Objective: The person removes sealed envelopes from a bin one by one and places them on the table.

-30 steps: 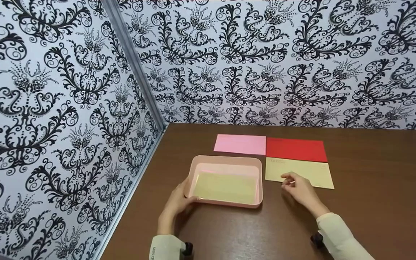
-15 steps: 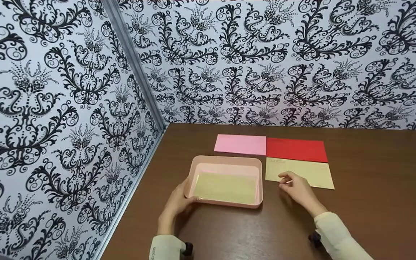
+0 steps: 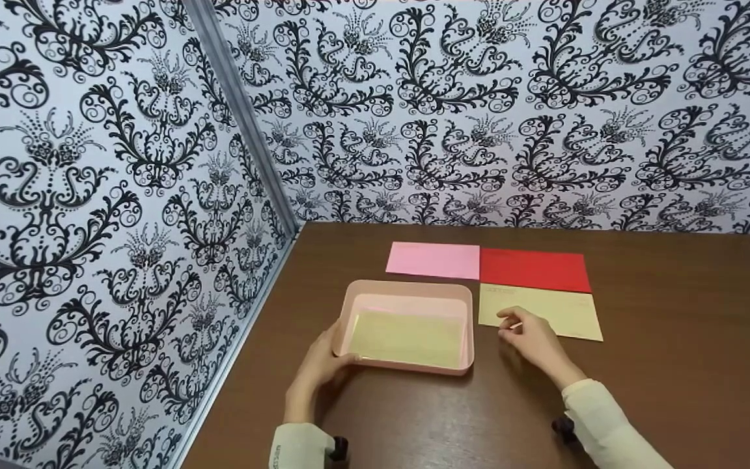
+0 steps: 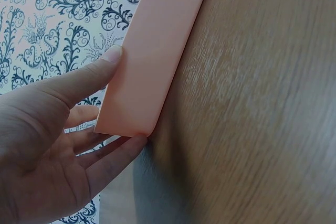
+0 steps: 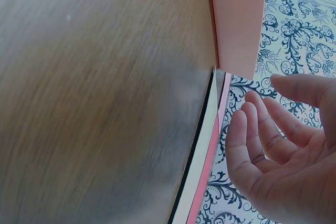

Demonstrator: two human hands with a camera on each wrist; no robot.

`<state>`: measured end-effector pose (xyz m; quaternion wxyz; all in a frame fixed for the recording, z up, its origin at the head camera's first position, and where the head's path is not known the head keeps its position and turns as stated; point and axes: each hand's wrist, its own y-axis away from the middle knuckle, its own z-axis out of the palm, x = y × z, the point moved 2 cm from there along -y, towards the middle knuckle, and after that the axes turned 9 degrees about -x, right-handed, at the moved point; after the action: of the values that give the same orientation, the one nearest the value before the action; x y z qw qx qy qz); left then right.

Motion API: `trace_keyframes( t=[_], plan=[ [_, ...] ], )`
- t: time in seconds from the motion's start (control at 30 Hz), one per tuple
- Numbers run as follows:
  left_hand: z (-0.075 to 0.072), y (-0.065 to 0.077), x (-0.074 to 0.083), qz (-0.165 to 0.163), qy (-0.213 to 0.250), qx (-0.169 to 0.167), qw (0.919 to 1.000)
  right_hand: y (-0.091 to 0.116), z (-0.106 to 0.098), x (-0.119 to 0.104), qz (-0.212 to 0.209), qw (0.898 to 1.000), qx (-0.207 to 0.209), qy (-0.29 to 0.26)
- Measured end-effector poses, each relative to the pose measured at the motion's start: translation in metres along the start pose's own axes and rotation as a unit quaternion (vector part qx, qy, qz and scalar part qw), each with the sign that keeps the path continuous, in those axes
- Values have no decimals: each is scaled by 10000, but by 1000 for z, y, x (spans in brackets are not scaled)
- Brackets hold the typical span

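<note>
Now the right hand (image 3: 534, 340), empty with fingers loosely bent, has drifted slightly leftward by the flat yellow envelope (image 3: 567, 311), nearing the pink tray (image 3: 414, 288) the left hand (image 3: 318, 360) grips, no envelope apparently shifted.

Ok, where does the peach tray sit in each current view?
Head: the peach tray is below the picture's centre, slightly to the right.
Left wrist: one outer side runs down from the top, at the left hand's fingertips.
Right wrist: only a side shows, at the top, right of centre, above the right hand.
Shared landmark: black-and-white patterned wall.
</note>
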<state>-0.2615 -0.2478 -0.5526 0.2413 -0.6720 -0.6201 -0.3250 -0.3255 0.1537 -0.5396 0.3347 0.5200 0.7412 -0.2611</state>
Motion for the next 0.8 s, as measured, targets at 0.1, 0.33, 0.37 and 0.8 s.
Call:
trace_keyframes(
  t=[0.1, 0.33, 0.37, 0.8],
  plan=[
    [0, 0, 0, 20, -30, 1, 10000, -1, 0, -1, -23, 10000, -10, 2],
    [-1, -1, -1, 218, -58, 13, 9997, -5, 1, -7, -37, 10000, -31, -62],
    [-1, -1, 0, 240, -78, 15, 9997, -5, 1, -8, -47, 9999, -41, -79],
    [-1, 0, 1, 206, -128, -14, 9997, -9, 6, -18, -125, 9998, -90, -142]
  ],
)
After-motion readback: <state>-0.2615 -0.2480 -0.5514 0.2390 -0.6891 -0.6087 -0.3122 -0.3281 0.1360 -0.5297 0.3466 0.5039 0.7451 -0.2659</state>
